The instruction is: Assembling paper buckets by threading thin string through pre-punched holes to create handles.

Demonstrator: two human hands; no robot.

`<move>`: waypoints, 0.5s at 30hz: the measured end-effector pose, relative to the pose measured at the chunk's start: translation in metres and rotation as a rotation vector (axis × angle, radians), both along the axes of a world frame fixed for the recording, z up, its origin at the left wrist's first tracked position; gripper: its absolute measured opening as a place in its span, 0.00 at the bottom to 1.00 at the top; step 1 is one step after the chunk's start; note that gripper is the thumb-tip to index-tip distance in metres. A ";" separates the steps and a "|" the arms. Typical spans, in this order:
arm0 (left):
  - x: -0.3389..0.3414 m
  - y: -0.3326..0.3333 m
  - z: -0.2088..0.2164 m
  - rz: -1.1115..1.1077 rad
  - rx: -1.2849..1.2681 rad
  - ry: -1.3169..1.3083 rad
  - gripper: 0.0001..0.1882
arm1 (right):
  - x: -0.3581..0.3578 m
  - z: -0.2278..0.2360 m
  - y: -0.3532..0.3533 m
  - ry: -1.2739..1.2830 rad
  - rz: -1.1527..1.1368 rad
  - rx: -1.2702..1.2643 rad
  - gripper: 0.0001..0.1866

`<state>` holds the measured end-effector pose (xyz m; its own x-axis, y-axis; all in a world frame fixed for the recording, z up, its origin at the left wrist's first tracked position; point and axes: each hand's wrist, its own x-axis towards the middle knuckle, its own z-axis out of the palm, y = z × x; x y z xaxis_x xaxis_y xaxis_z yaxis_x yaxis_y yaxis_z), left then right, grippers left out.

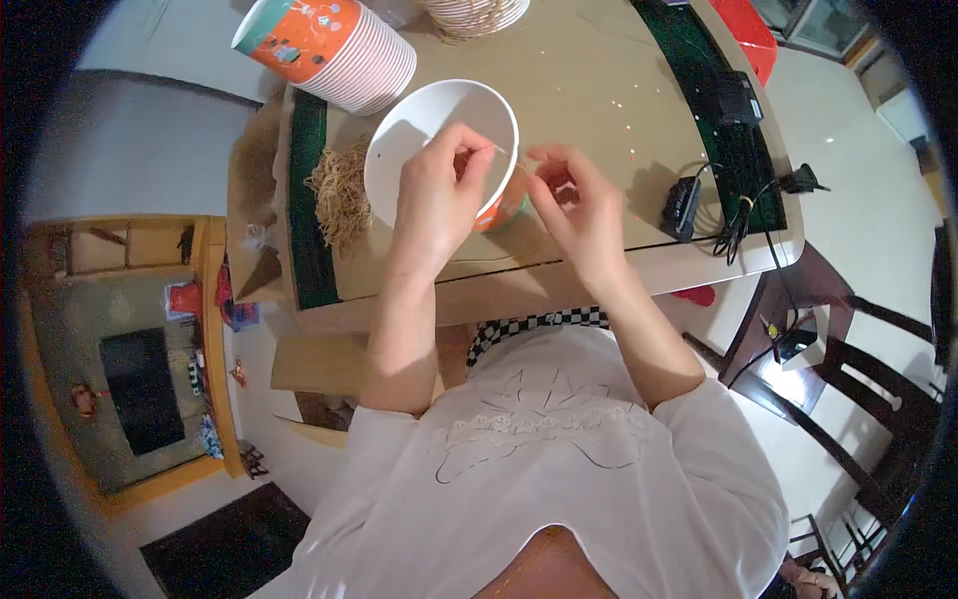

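Observation:
A white paper tub (454, 105) with an orange printed outside lies tipped on the table, its open mouth toward me. My left hand (435, 200) is over the mouth, thumb and forefinger pinched on a thin tan strand (502, 151). Just right of the tub's rim, my right hand (582, 215) has thumb and fingers drawn together at the strand's other end. The strand is very fine, and its ends are hidden by my fingers. Left of the tub sits a tangled heap of tan strands (341, 195).
A nested stack of orange and green printed paper tubs (339, 55) lies behind the heap. At the far edge stands another stack (477, 15) with strands around it. To the right are a black adapter (682, 208), cables (736, 228) and a black box-like device (738, 98). Small pale specks dot the table.

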<state>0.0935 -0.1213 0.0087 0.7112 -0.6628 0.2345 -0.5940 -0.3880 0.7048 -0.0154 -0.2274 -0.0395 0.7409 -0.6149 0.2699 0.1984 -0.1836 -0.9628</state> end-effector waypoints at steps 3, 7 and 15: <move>0.005 0.003 0.006 -0.033 -0.047 0.396 0.07 | -0.010 0.016 0.014 -0.174 0.049 -0.278 0.06; 0.021 -0.001 0.016 -0.049 0.060 0.900 0.09 | -0.012 0.045 0.028 0.012 0.249 -0.661 0.08; 0.011 0.011 0.000 0.111 -0.114 1.197 0.09 | 0.021 0.077 -0.021 0.081 0.357 -0.686 0.08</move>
<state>0.1049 -0.1103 0.0091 0.5701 -0.6024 -0.5587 0.4915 -0.2948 0.8194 0.0053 -0.2479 0.0376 0.8964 -0.0505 0.4403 0.2913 -0.6816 -0.6712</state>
